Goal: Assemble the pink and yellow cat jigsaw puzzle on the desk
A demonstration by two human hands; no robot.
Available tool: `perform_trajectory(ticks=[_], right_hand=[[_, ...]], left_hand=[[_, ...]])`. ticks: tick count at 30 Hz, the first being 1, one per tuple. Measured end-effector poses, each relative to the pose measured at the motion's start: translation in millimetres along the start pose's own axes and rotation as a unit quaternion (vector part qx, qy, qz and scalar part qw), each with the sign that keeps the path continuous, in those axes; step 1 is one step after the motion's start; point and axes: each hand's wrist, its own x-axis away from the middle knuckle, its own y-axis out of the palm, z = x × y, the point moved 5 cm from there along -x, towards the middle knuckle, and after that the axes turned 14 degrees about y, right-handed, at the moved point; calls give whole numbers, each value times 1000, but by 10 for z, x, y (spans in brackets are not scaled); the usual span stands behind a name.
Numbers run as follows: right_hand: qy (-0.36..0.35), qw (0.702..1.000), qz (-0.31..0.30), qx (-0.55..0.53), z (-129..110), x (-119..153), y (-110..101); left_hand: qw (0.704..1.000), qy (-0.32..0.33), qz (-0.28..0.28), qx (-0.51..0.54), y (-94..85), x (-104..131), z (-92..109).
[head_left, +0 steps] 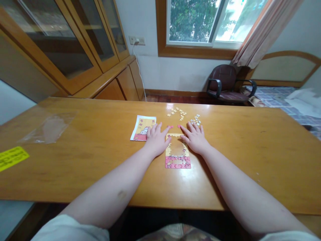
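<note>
A partly assembled puzzle (178, 162) lies flat on the wooden table, pink at its near end, yellow along its sides, with bare wood showing inside. My left hand (157, 139) rests with fingers spread between the picture sheet (140, 129) and the puzzle's left edge, partly covering both. On the puzzle's upper right side lies my right hand (197, 139), fingers spread. Pink loose pieces (179, 126) lie just beyond the puzzle, near the fingertips of both hands. Farther off are several yellow pieces (181, 113) and, to the right, a pale pile of pieces (197, 118).
A clear plastic bag (52, 129) and a yellow label (13, 158) lie on the left of the table (87, 174). Beyond the far edge stand a glass-door cabinet (75, 43), an armchair (224, 82) and a bed (273, 93).
</note>
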Motion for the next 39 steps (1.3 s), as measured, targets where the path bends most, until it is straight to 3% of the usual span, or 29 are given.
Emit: perform_trajectory(ticks=[4,12,18,23,26,32,39], right_hand=[[21,999,10,-28,25,-18,-28],[31,988,70,-134,124,-80,-61],[-10,985,83,-152,76,-62,-84],[-24,980,93,-176,85,-69,-98],[-26,977,102,-187,98,-72,-99],[-23,975,103,-194,108,-67,-113],[-14,975,101,-195,112,-72,-110]], left_hand=[[1000,-10,-6,13,23,-7,-50],[998,-9,55,32,-84,-50,-182],[999,22,19,27,-10,-66,-115],[997,12,75,20,-159,-73,-138],[997,28,59,-31,-204,-124,-111],[987,153,3,-50,5,-322,-73],[991,124,7,-49,88,-359,-202]])
